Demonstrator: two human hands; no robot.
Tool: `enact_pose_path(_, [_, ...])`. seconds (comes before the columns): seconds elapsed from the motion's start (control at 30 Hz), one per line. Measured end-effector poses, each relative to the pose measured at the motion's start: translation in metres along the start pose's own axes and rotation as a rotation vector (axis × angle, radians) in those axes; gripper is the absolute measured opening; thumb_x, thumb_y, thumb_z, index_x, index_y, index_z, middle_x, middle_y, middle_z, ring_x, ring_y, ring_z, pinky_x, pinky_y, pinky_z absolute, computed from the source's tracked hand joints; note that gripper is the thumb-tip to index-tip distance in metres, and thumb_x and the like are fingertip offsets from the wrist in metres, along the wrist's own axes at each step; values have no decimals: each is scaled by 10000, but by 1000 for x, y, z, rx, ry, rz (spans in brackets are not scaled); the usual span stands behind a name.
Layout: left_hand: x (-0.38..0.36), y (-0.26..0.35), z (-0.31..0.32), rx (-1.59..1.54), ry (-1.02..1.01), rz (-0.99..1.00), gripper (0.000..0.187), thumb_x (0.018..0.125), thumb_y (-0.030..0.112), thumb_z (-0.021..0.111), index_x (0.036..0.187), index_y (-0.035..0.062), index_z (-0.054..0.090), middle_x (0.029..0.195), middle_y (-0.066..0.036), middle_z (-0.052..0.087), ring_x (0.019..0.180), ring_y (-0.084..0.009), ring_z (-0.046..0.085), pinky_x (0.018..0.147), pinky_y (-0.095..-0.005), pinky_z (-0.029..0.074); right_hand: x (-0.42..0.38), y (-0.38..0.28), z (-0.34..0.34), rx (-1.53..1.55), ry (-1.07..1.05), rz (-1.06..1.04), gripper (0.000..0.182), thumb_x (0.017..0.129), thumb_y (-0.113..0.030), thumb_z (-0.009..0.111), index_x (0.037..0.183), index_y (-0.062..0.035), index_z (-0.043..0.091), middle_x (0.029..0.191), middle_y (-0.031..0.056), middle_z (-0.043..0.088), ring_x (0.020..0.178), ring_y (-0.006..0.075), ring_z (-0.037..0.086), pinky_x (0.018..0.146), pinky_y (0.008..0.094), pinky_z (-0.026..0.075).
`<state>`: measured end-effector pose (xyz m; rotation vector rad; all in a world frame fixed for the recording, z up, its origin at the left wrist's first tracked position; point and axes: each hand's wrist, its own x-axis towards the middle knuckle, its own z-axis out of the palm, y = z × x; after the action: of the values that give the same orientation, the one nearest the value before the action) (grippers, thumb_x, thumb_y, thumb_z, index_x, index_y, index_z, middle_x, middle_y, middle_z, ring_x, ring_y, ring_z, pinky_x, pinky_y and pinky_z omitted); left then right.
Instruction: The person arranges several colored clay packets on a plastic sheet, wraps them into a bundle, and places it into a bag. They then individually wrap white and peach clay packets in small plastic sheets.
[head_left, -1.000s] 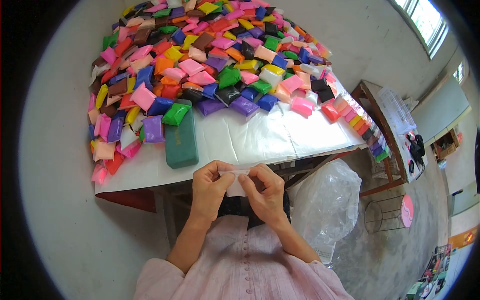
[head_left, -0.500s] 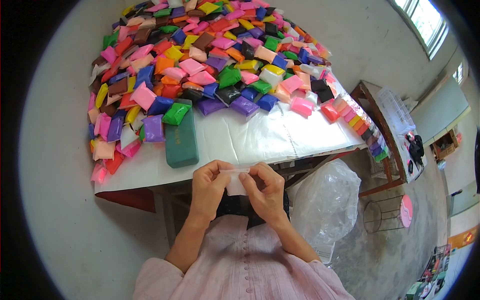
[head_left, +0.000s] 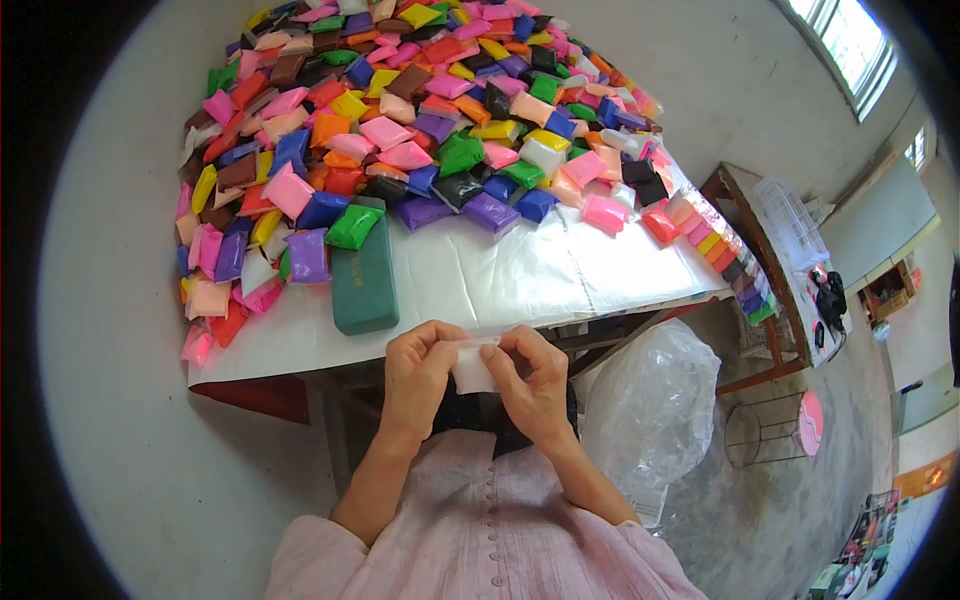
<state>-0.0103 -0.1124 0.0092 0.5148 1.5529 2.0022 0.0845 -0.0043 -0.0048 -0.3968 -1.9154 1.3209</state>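
Note:
Between my two hands is a small white packet (head_left: 472, 372), its top edge stretched in front of my lap. The fingers and thumb of my left hand (head_left: 415, 375) pinch its upper left corner. On the other side, my right hand (head_left: 535, 385) pinches the upper right, thumb across the front. A dark green case (head_left: 363, 285) lies on the table just beyond my hands. One green packet (head_left: 354, 227) rests on the case's far end, and a purple packet (head_left: 307, 257) sits left of it.
A large heap of colourful packets (head_left: 430, 110) covers the back of the silver-covered table (head_left: 560, 270). Stacked packets (head_left: 720, 255) line its right edge. A clear plastic bag (head_left: 655, 400) stands on the floor at my right, near a wire stool (head_left: 812, 422) with a pink top.
Both hands stay almost in place. The white packet's lower part has shifted very slightly between my fingers.

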Motion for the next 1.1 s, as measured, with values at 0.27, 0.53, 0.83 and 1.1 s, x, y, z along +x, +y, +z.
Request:
enact_pose_path(0.27, [0, -5, -3, 150, 44, 21, 155, 834, -3, 508, 864, -37, 657, 778, -16, 633, 689, -59, 542, 639, -214, 427, -3, -4, 4, -32, -26, -17, 75, 841, -55, 694, 829, 10, 659, 682, 64, 551, 570, 104, 520, 514, 253, 399])
enact_pose_path(0.53, [-12, 10, -3, -95, -67, 24, 297, 884, 30, 516, 1153, -74, 588, 970, -89, 663, 859, -105, 605, 755, -232, 473, 4, 0, -7, 227, -82, 168, 152, 918, -102, 638, 845, 30, 625, 654, -31, 537, 597, 32, 444, 516, 225, 358])
enact_pose_path(0.83, [-27, -4, -13, 249, -209, 18, 240, 962, 195, 617, 1079, -11, 658, 881, -31, 677, 773, -67, 573, 698, -224, 460, 12, 4, -9, 324, -54, 203, 186, 950, -138, 614, 849, 19, 615, 670, -57, 525, 623, 4, 428, 520, 201, 337])
enact_pose_path(1.1, [-24, -5, -9, 319, -182, 73, 235, 990, 206, 585, 1011, -12, 669, 803, -17, 664, 696, -64, 542, 641, -217, 453, 17, -2, -7, 369, -4, 214, 163, 953, -152, 623, 853, -25, 638, 678, -67, 531, 571, 0, 426, 493, 180, 313])
